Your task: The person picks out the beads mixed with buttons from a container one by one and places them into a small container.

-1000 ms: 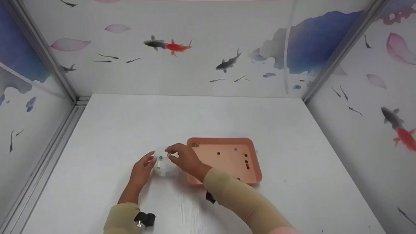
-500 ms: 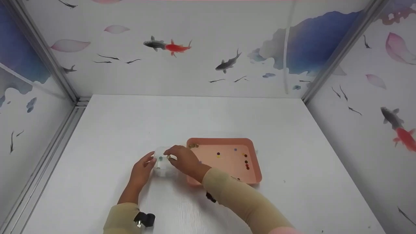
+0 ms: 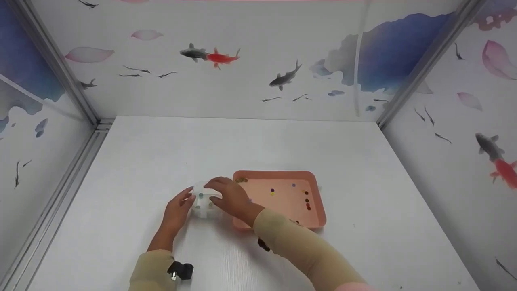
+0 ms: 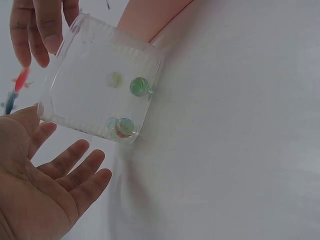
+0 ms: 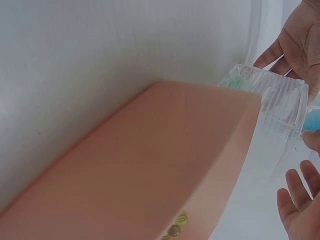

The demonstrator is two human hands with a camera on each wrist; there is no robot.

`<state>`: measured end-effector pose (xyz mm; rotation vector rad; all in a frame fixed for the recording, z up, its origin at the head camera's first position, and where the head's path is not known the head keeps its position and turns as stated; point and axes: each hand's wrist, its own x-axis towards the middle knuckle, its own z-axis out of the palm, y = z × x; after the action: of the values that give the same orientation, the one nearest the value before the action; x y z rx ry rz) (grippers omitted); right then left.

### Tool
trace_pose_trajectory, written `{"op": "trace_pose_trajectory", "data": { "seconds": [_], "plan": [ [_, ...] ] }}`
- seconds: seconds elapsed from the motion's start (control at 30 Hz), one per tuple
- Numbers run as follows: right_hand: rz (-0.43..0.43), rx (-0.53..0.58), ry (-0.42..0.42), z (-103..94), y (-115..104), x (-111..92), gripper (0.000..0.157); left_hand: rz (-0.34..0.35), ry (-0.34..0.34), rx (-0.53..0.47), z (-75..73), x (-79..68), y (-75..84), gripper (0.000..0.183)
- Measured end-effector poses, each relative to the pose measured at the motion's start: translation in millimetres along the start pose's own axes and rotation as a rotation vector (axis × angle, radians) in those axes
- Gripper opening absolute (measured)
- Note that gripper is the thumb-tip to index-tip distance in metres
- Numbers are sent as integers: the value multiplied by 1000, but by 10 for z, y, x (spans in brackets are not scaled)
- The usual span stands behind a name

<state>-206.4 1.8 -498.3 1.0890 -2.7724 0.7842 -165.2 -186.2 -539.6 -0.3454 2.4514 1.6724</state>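
Note:
A clear plastic box (image 3: 205,210) stands on the white table, left of the tray, with several glass marbles inside. In the left wrist view a green marble (image 4: 139,86) shows through its wall, near a paler marble (image 4: 115,79) and another at the lower corner (image 4: 124,127). My left hand (image 3: 178,212) touches the box's left side, its fingers relaxed and spread. Above the box's right part is my right hand (image 3: 230,196), thumb and forefinger apart with nothing between them. Beside it lies the pink tray (image 3: 278,175), partly behind my right forearm.
Colored marbles lie scattered in the tray, among them a yellow marble (image 3: 272,194), a blue marble (image 3: 293,185) and a dark marble (image 3: 306,192). Yellowish marbles (image 3: 241,180) cluster in its far left corner. Printed walls (image 3: 242,89) enclose the table on the back and sides.
The right thumb and forefinger held a small marble over the box; now they have parted, and a marble shows inside the box below them. The left hand stays in place.

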Motion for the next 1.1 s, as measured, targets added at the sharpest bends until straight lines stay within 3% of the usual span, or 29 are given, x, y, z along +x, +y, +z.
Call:
{"op": "trace_pose_trajectory", "data": {
  "seconds": [0.2, 0.53, 0.73, 1.1],
  "plan": [
    [-46, -60, 52, -10, 8, -11, 45, 24, 4, -20, -3, -7, 1, 46],
    [-77, -123, 114, -31, 63, -19, 62, 7, -3, -1, 2, -17, 10, 49],
    [-14, -126, 85, -65, 120, -36, 73, 6, 8, 2, 4, -18, 7, 49],
    [-11, -95, 60, -157, 261, -61, 82, 19, 8, 1, 13, -6, -5, 48]
  ]
}}
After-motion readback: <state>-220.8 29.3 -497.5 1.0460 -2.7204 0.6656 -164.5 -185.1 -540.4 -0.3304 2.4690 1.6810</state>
